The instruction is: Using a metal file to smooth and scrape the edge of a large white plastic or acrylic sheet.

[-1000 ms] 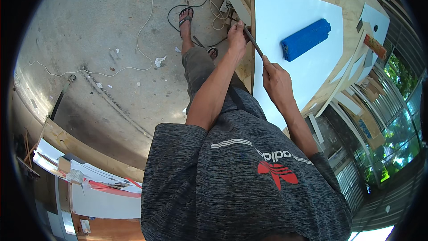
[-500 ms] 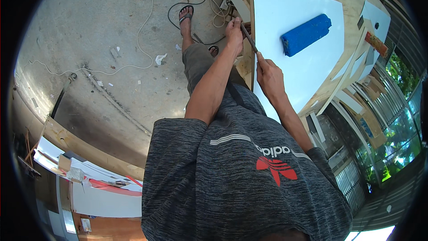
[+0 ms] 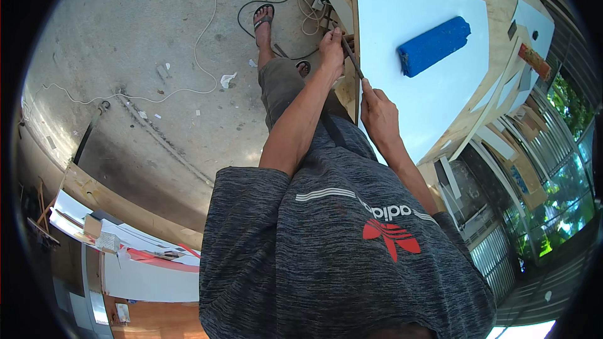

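A long, thin dark bar, shaped like a file (image 3: pixel 352 58), slants along the left edge of a white sheet (image 3: pixel 433 103). My left hand (image 3: pixel 331 49) is closed around its far end, just off the sheet's edge. Its near end goes into my right hand (image 3: pixel 379 114), which is closed on it over the sheet's edge, with the index finger stretched along the bar. To the right of my hands a blue, block-like bundle (image 3: pixel 434 46) lies on the sheet, touched by neither hand.
The sheet lies on a plywood worktop (image 3: pixel 468 119). An orange-brown block (image 3: pixel 534 61) sits at its right. Cables (image 3: pixel 217 16) and a white scrap (image 3: pixel 228 80) lie on the concrete floor at left. Another bench (image 3: pixel 125 198) with boards and offcuts stands behind at lower left.
Both hands keep their grip on the bar, which has shifted very slightly toward me along the sheet's edge. The whole view has tilted a little; the blue bundle stays in place on the sheet.
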A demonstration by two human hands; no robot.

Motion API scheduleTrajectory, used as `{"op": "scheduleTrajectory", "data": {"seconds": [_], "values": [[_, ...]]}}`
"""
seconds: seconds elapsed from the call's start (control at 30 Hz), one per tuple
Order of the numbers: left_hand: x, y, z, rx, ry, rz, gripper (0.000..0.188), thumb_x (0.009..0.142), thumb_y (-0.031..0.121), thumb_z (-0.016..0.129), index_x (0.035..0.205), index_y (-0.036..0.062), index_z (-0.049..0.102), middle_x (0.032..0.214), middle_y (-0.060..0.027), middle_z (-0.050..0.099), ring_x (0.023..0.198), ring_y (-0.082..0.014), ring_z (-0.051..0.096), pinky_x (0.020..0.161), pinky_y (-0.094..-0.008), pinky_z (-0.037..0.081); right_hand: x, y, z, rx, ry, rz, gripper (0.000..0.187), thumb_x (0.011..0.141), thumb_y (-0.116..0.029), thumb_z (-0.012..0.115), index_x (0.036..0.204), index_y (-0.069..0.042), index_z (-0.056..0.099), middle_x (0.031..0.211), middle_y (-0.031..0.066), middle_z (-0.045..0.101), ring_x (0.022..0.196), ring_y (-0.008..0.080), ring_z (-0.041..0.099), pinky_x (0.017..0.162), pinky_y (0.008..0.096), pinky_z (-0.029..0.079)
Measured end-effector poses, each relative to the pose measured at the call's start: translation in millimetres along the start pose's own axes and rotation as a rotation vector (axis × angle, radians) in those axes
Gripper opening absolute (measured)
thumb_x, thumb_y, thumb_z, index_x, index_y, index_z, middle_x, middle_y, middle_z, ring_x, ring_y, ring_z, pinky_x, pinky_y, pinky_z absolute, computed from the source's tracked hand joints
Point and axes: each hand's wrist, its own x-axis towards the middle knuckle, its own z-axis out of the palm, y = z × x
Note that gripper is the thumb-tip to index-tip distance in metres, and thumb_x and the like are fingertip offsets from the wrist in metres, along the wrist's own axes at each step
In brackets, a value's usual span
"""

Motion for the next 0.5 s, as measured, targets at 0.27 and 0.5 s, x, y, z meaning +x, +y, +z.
{"op": "scheduleTrajectory", "data": {"seconds": [0.27,0.5], "values": [[-26.2,-8.5,-12.8,0.151,-0.114,0.012,0.025,0.110,0.031,0.051,0.105,0.0071,0.057,0.079,0.0021,0.052,0.067,-0.0098,0.052,0.066,-0.0291,0.052,-30.7,-3.6,-29.6,0.075,-0.030,0.044,0.047,0.097,-0.004,0.059,0.144,-0.008,0.055,0.094,0.0191,0.068,0.070,0.0374,0.068,0.062,0.0467,0.055],[-11.4,-19.1,-14.8,0.048,-0.060,0.045,0.025,0.110,0.032,0.051,0.106,0.0075,0.057,0.081,0.0021,0.052,0.067,-0.0094,0.052,0.064,-0.0288,0.051,-27.3,3.7,2.1,0.031,-0.053,0.023,0.051,0.094,-0.004,0.058,0.145,-0.006,0.053,0.090,0.0185,0.061,0.068,0.0373,0.066,0.059,0.0477,0.055]]}}
